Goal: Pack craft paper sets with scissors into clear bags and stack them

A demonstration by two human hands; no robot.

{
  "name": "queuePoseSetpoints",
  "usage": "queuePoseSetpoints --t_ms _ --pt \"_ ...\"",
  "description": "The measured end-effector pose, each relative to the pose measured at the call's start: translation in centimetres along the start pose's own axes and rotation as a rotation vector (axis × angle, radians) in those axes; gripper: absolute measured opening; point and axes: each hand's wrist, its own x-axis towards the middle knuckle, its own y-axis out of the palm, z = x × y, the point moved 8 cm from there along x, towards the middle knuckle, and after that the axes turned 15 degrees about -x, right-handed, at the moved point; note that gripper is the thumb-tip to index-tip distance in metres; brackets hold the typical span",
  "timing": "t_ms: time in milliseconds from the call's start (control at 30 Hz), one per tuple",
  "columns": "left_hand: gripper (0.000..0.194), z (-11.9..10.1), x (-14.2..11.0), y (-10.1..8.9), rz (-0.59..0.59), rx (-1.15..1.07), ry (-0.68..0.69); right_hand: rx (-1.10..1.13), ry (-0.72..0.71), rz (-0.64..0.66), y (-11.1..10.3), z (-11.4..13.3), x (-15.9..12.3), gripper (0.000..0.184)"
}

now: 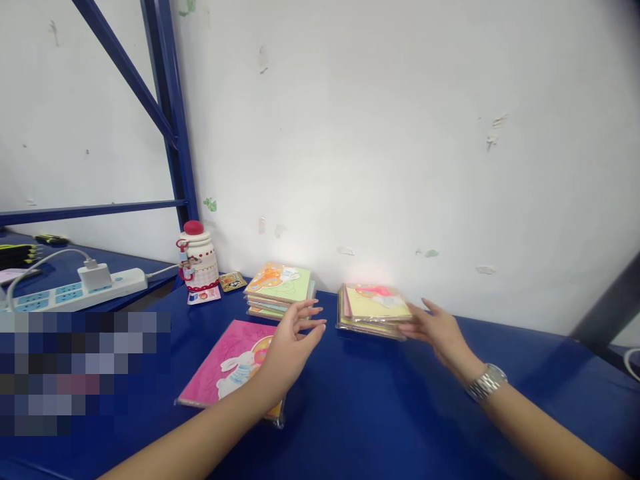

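Observation:
My left hand (294, 347) hovers over the blue table with its fingers stretched out and nothing in them. Behind it stands a stack of picture cards (287, 285), a green one with a rabbit on top. Partly under my left forearm lies a pink rabbit card (220, 363) in clear wrap; its right part is hidden. My right hand (440, 333), a metal watch on the wrist, has its fingers apart at the right edge of a second card stack (377, 307). That stack is topped by a yellow card and sits a little uneven. The fingertips appear to touch its side.
A white bottle with a red lid (200, 257) stands at the back left, beside small packets (231, 282). A white power strip (123, 283) with a plugged-in charger lies further left. A blue metal frame (173, 113) and a white wall (375, 133) bound the table (380, 407).

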Motion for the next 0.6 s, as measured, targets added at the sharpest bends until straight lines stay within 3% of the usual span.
queuePoseSetpoints --t_ms 67,167,233,333,400,600 --pt "0.041 0.1 0.0 0.1 0.017 0.007 -0.003 -0.043 -0.030 0.014 0.5 0.1 -0.4 0.091" --pt "0.041 0.3 -0.2 0.4 0.036 0.010 -0.016 -0.105 -0.029 0.021 0.9 0.0 -0.6 0.089" --pt "0.041 0.4 -0.3 0.5 0.041 0.008 -0.029 -0.142 -0.017 0.022 1.2 -0.3 -0.3 0.077" --pt "0.039 0.8 -0.3 0.5 0.042 0.010 -0.050 -0.203 -0.006 0.042 2.1 -0.7 0.1 0.042" --pt "0.037 0.9 -0.2 0.4 0.044 0.021 -0.054 -0.254 -0.013 0.045 2.5 -0.9 0.3 0.035" --pt "0.031 0.8 -0.1 0.4 0.086 0.132 0.015 -0.429 -0.105 0.043 1.5 -0.5 -0.3 0.094"
